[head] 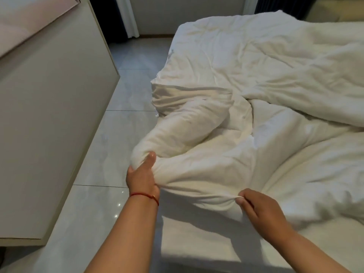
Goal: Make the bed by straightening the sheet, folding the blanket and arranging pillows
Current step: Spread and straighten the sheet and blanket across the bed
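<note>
The white blanket (246, 91) lies rumpled across the bed (197, 243), bunched toward the bed's near corner. The left hand (140, 178), a red string (144, 196) round its wrist, has its fingers clenched on a thick gather at the bed's floor-side edge. The right hand (262, 210) pinches the blanket's edge nearby over the bed.

Over on the left, a tall pale cabinet (51, 107) fills the near side, its flat panel angled toward the aisle. Beneath it runs a glossy light tiled floor (126, 91), grout lines crossing and small glints of light showing. Far back, a white curtain (129, 16) hangs beside a dark drape (103, 18), against a pale wall (187, 14).
</note>
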